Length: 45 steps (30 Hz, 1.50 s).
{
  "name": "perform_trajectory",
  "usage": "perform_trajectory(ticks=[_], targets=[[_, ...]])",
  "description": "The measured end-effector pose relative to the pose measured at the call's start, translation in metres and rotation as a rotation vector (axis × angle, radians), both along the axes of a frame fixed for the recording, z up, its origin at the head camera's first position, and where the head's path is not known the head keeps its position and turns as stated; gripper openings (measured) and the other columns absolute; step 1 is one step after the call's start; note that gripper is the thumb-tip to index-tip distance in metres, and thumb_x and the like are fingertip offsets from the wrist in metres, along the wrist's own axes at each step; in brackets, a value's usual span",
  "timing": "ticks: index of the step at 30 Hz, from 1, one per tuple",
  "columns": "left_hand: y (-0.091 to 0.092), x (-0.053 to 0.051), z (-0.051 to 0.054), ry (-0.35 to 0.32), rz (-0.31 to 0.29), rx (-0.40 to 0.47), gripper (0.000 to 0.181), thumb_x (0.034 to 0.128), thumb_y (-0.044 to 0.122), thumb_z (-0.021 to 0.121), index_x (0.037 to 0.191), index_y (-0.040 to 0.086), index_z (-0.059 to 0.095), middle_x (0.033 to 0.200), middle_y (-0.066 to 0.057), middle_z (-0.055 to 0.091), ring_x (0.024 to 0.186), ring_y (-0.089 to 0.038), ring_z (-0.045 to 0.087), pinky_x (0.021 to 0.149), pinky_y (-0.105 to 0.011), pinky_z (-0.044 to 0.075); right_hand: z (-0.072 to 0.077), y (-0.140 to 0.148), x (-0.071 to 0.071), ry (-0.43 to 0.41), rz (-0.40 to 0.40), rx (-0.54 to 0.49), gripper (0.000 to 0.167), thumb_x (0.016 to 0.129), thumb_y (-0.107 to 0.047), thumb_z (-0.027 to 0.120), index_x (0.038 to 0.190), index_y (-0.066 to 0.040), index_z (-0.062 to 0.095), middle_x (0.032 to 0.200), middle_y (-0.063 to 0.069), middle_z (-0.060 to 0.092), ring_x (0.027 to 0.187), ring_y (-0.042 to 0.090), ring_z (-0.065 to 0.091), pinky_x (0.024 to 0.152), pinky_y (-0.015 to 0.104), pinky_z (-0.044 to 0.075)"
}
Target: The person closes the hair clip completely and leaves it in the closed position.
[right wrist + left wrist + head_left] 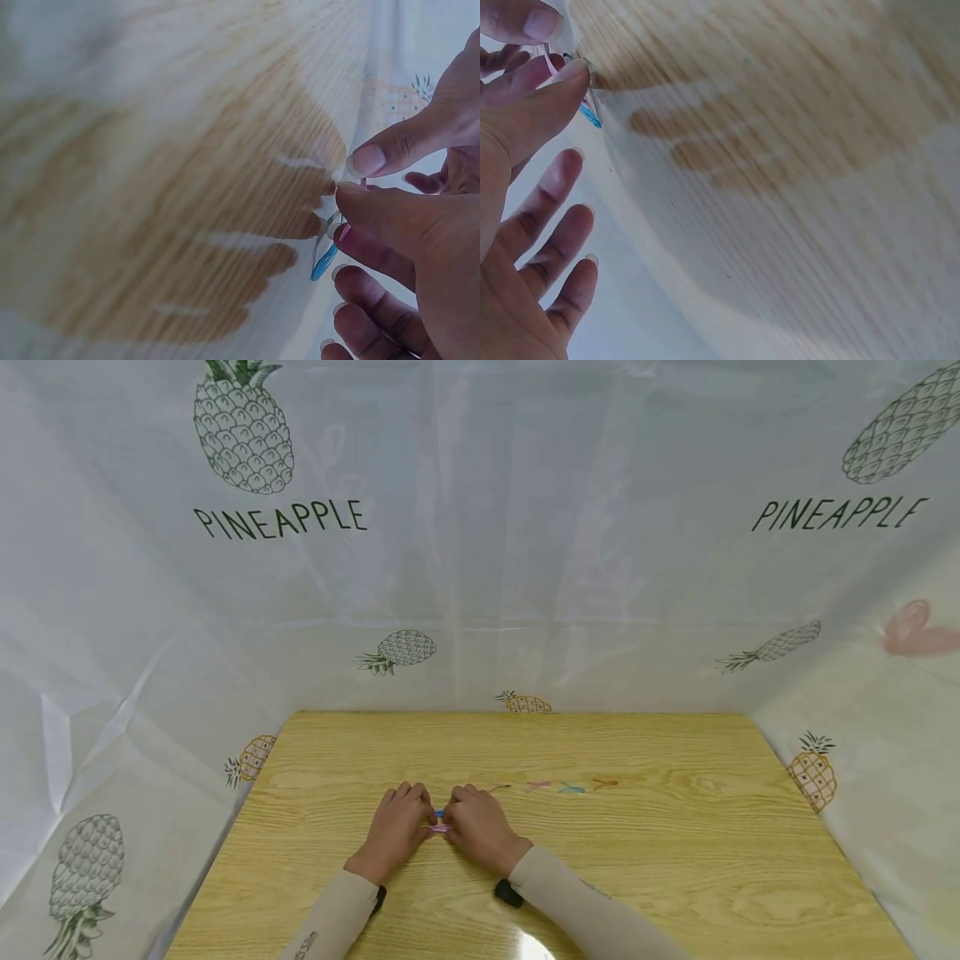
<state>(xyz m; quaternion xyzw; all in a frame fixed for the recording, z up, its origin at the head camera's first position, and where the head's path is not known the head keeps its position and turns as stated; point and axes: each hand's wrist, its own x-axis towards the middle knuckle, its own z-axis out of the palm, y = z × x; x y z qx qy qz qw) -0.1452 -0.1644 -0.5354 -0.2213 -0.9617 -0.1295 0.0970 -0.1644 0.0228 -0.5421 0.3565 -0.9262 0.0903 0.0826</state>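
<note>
A thin pink elastic band (439, 829) spans the short gap between the two hands. My left hand (400, 827) pinches one end between thumb and forefinger, its other fingers spread apart in the left wrist view. The other end is pinched by my right hand (480, 827), whose thumb and fingertip meet on the pink band (346, 231) in the right wrist view. Just beyond it, a blue band (440, 813) lies on the wooden table (675, 860); it shows as a narrow blue loop (325, 262) below the right fingertips. The fingers hide part of both bands.
To the right of the hands lies a row of small crossed bands: a dark reddish one (500, 787), a pink one (537, 786), a teal one (572, 789) and an orange-brown one (605, 783). A pineapple-printed sheet (480, 568) encloses the table's back and sides.
</note>
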Motion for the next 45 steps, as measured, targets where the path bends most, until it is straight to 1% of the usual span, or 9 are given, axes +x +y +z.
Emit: perform_trajectory(ticks=[6, 13, 18, 25, 32, 37, 40, 42, 45], targets=[[0.000, -0.002, 0.002, -0.019, -0.002, -0.017, 0.013, 0.0795, 0.020, 0.094, 0.081, 0.023, 0.081, 0.101, 0.005, 0.063, 0.095, -0.018, 0.054, 0.084, -0.040, 0.046, 0.002, 0.001, 0.000, -0.028, -0.016, -0.003, 0.010, 0.092, -0.031, 0.086, 0.097, -0.022, 0.084, 0.099, -0.007, 0.065, 0.087, 0.009, 0.056, 0.078, 0.023, 0.051], [0.001, -0.003, 0.003, -0.037, -0.006, -0.009, 0.013, 0.0793, 0.019, 0.094, 0.081, 0.022, 0.081, 0.101, 0.004, 0.063, 0.096, -0.019, 0.054, 0.086, -0.041, 0.047, 0.003, 0.003, 0.000, -0.003, -0.001, -0.022, 0.009, 0.092, -0.031, 0.086, 0.094, -0.023, 0.083, 0.096, -0.008, 0.065, 0.084, 0.009, 0.056, 0.076, 0.023, 0.051], [0.001, -0.003, 0.003, -0.031, -0.008, -0.005, 0.014, 0.0791, 0.019, 0.094, 0.081, 0.021, 0.081, 0.100, 0.004, 0.063, 0.095, -0.019, 0.054, 0.085, -0.041, 0.048, 0.002, 0.003, 0.000, 0.018, 0.006, -0.022, 0.009, 0.092, -0.030, 0.086, 0.094, -0.022, 0.083, 0.095, -0.007, 0.065, 0.085, 0.010, 0.056, 0.076, 0.024, 0.052], [0.002, -0.002, 0.004, -0.018, -0.019, 0.007, 0.015, 0.0782, 0.017, 0.095, 0.083, 0.020, 0.081, 0.101, 0.003, 0.064, 0.093, -0.019, 0.053, 0.083, -0.040, 0.046, -0.001, 0.001, 0.000, 0.055, -0.004, 0.027, 0.009, 0.093, -0.032, 0.085, 0.097, -0.024, 0.084, 0.102, -0.007, 0.067, 0.090, 0.011, 0.059, 0.079, 0.024, 0.052], [0.002, -0.002, 0.003, -0.009, -0.020, 0.011, 0.015, 0.0786, 0.016, 0.094, 0.083, 0.020, 0.081, 0.100, 0.004, 0.064, 0.092, -0.018, 0.053, 0.082, -0.039, 0.046, 0.001, 0.001, 0.002, 0.045, -0.012, 0.048, 0.010, 0.095, -0.033, 0.083, 0.099, -0.024, 0.083, 0.103, -0.007, 0.066, 0.092, 0.010, 0.059, 0.081, 0.024, 0.052], [0.003, -0.002, 0.004, -0.007, -0.022, 0.018, 0.015, 0.0782, 0.014, 0.094, 0.083, 0.019, 0.080, 0.100, 0.003, 0.064, 0.093, -0.019, 0.054, 0.082, -0.040, 0.046, 0.002, 0.002, 0.003, 0.059, -0.011, 0.056, 0.008, 0.095, -0.032, 0.083, 0.098, -0.024, 0.082, 0.102, -0.007, 0.066, 0.091, 0.010, 0.058, 0.081, 0.025, 0.052], [0.003, -0.001, 0.005, -0.014, -0.018, 0.018, 0.014, 0.0792, 0.015, 0.094, 0.084, 0.018, 0.081, 0.101, 0.002, 0.064, 0.093, -0.019, 0.054, 0.082, -0.040, 0.046, 0.003, 0.004, 0.004, 0.049, -0.010, 0.044, 0.009, 0.095, -0.031, 0.083, 0.099, -0.023, 0.083, 0.102, -0.006, 0.066, 0.091, 0.011, 0.059, 0.082, 0.027, 0.053], [0.003, 0.000, 0.006, -0.013, -0.015, 0.029, 0.014, 0.0802, 0.017, 0.093, 0.085, 0.017, 0.081, 0.102, 0.002, 0.064, 0.093, -0.019, 0.054, 0.083, -0.040, 0.046, 0.005, 0.007, 0.004, 0.037, -0.015, 0.016, 0.009, 0.094, -0.029, 0.083, 0.100, -0.021, 0.083, 0.102, -0.005, 0.066, 0.092, 0.012, 0.059, 0.084, 0.028, 0.054], [0.005, 0.002, 0.008, 0.005, -0.011, 0.047, 0.014, 0.0814, 0.021, 0.093, 0.087, 0.017, 0.081, 0.101, 0.002, 0.064, 0.093, -0.019, 0.055, 0.083, -0.041, 0.046, 0.009, 0.014, 0.005, 0.031, -0.031, -0.028, 0.011, 0.094, -0.026, 0.084, 0.101, -0.019, 0.083, 0.101, -0.004, 0.066, 0.092, 0.013, 0.060, 0.086, 0.031, 0.056]])
